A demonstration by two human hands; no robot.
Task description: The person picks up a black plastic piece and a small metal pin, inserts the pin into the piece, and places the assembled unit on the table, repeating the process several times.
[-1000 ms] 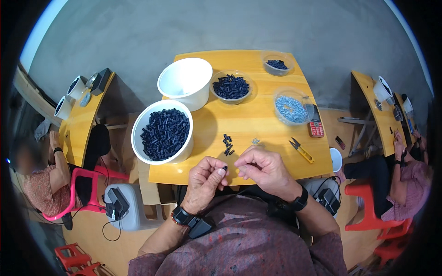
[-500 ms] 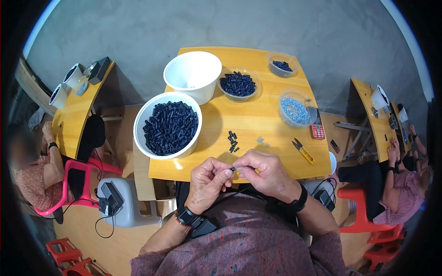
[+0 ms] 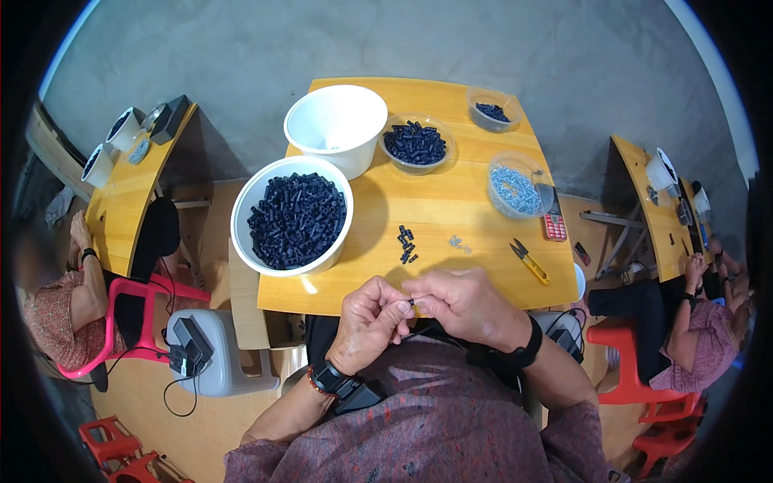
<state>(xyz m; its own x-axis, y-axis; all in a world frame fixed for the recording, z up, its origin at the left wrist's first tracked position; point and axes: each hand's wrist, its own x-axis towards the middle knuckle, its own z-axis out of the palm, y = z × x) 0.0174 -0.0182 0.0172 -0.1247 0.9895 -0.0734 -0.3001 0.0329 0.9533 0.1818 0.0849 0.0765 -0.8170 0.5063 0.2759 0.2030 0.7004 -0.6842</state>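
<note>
My left hand (image 3: 370,320) and my right hand (image 3: 460,304) meet at the near edge of the yellow wooden table (image 3: 451,201). Their fingertips pinch one small black tube piece (image 3: 411,303) between them. Just beyond my hands a few loose black tube pieces (image 3: 407,243) lie on the table, with some small metal screws (image 3: 460,244) to their right. A large white bowl of black tube pieces (image 3: 294,217) sits at the table's left edge.
An empty white bucket (image 3: 338,125), a clear bowl of black pieces (image 3: 415,145), a small clear bowl (image 3: 491,110) and a clear bowl of screws (image 3: 515,190) stand farther back. Yellow snips (image 3: 530,261) and a red calculator (image 3: 554,225) lie right. Other people sit at side tables.
My hands have drawn closer together and nearer my body, fingertips now meeting on the small black piece. The view has shifted slightly with my head.
</note>
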